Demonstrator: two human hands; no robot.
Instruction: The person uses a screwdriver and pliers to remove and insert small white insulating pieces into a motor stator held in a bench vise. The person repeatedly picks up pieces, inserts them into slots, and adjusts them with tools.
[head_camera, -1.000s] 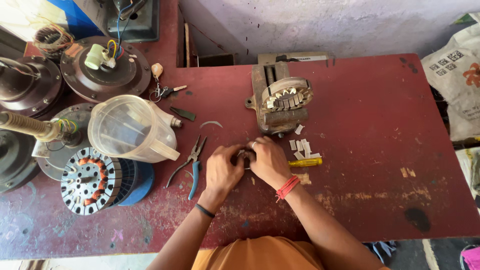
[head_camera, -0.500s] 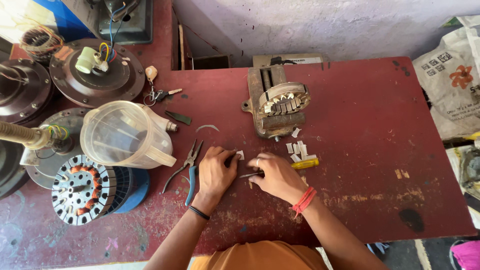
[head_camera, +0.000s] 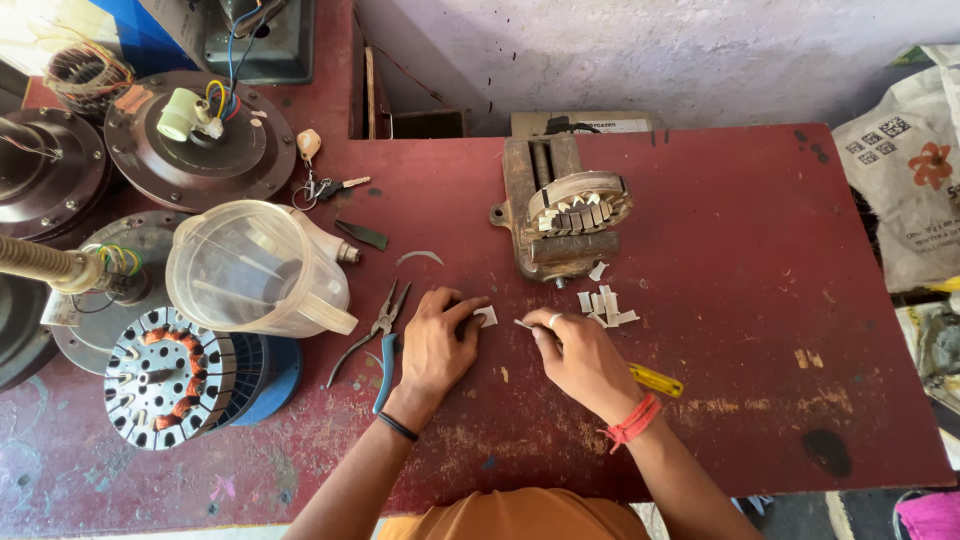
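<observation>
- Left hand (head_camera: 440, 345) lies on the red table (head_camera: 760, 300), fingers (head_camera: 470, 308) curled narrow with their tips on a small pale slip of insulation paper (head_camera: 487, 316), pinning it flat.
- Right hand (head_camera: 580, 360) sits just right of it, fingers (head_camera: 540, 325) pinched shut on a thin pale sliver (head_camera: 522, 323) that points left toward that slip; the two pieces are near, not quite touching.
- The sliver's long axis runs roughly left to right, and the left hand is the nearer to the slip.
- A yellow-handled tool (head_camera: 655, 379) pokes out from under the right hand; its tip is hidden.
- Just beyond the right fingers, a loose cluster of cut paper pieces (head_camera: 603, 305), about six, hard to count exactly.
- Further out, one wound stator on a metal block (head_camera: 570, 215).
- Left of the left hand, one pair of blue-handled pliers (head_camera: 378, 335), then one clear plastic jug (head_camera: 255, 270) on its side.
- Beyond that, one bare stator core (head_camera: 170, 375) and several fan motor housings (head_camera: 200, 140).
</observation>
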